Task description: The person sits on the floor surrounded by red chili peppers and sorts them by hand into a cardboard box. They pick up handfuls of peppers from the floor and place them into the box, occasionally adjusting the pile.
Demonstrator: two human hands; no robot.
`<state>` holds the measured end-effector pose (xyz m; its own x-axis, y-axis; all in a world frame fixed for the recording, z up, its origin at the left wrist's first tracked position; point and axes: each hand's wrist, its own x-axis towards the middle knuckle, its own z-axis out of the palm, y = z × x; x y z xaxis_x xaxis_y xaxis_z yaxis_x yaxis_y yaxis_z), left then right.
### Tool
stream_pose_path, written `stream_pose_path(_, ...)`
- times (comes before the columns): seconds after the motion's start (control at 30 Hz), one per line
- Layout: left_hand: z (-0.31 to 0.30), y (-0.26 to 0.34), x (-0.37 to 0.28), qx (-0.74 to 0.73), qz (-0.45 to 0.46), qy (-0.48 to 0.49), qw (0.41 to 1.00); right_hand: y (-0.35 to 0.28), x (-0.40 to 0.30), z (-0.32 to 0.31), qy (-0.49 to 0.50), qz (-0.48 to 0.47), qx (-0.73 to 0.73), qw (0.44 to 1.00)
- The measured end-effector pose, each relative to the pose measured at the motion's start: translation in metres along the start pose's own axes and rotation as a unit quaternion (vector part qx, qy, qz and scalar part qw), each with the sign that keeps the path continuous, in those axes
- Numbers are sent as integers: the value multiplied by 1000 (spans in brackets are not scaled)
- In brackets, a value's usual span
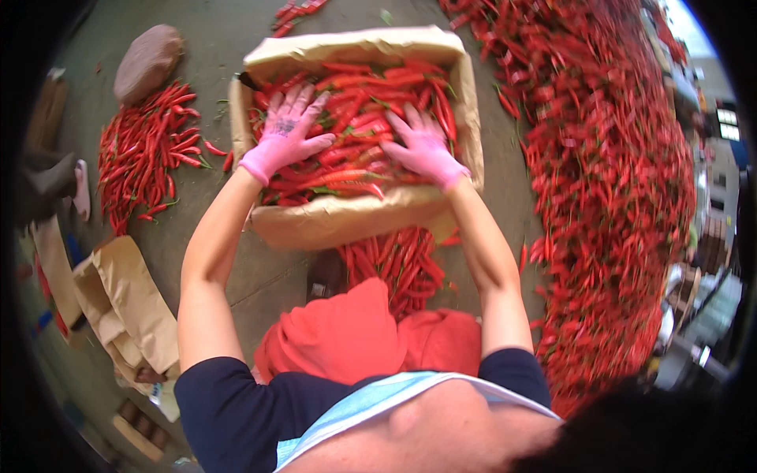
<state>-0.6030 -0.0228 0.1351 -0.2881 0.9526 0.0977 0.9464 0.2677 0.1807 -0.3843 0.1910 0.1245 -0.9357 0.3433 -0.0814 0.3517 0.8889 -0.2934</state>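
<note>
A box lined with brown paper [355, 222] stands on the floor before me, filled with red chili peppers [355, 106] that have green stems. In a pink glove, my left hand [291, 130] lies flat on the peppers at the left of the box, fingers spread. My right hand [423, 142], gloved alike, rests on the peppers near the right side with its fingers apart. Neither hand is closed around a pepper. The lining stands up along the box's rim, and the peppers beneath both palms are hidden.
A long heap of red chilies [603, 177] runs along the right. Smaller piles lie on the floor at left [148, 148] and by my knees [396, 266]. A brownish rounded bundle [149, 64] sits beyond the left pile, and brown paper bags [127, 301] lie at lower left.
</note>
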Motion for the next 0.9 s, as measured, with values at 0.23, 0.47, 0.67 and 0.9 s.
stream_pose_path(0.23,-32,13,-73,-38,43,64,996,-53,35,-42,73,-129,125,981)
stream_pose_path(0.47,-48,7,-95,-20,23,78,997,-92,93,46,108,-125,-96,982)
stream_pose_path(0.67,-45,-16,-53,99,-21,77,992,-117,89,32,132,-178,-29,975)
stream_pose_path(0.9,-25,-39,-37,100,-7,26,995,-90,96,28,60,-235,35,970)
